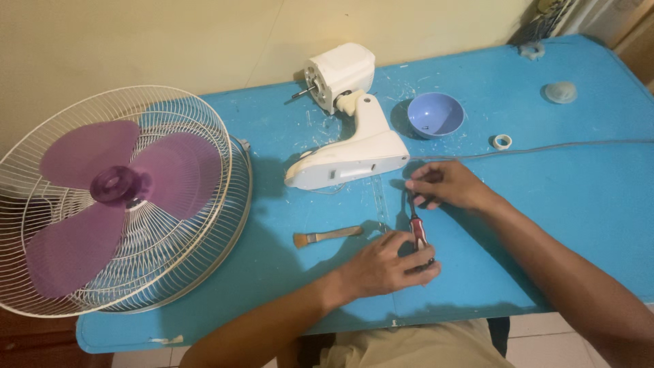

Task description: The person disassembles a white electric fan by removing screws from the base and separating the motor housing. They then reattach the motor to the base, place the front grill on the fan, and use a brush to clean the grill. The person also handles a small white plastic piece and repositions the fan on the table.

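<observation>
Centrally on blue bench, scuffed w/ white flecks: left hand grip clamped on red-black screwdriver handle, right hand fingers pinched at its tip, near white fan motor body. Yellowish wall behind, tiled floor below.

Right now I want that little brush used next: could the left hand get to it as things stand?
Probably yes, once freed. The left hand grips the screwdriver, and the brush lies just beside it on the blue table, with nothing between them.
</observation>
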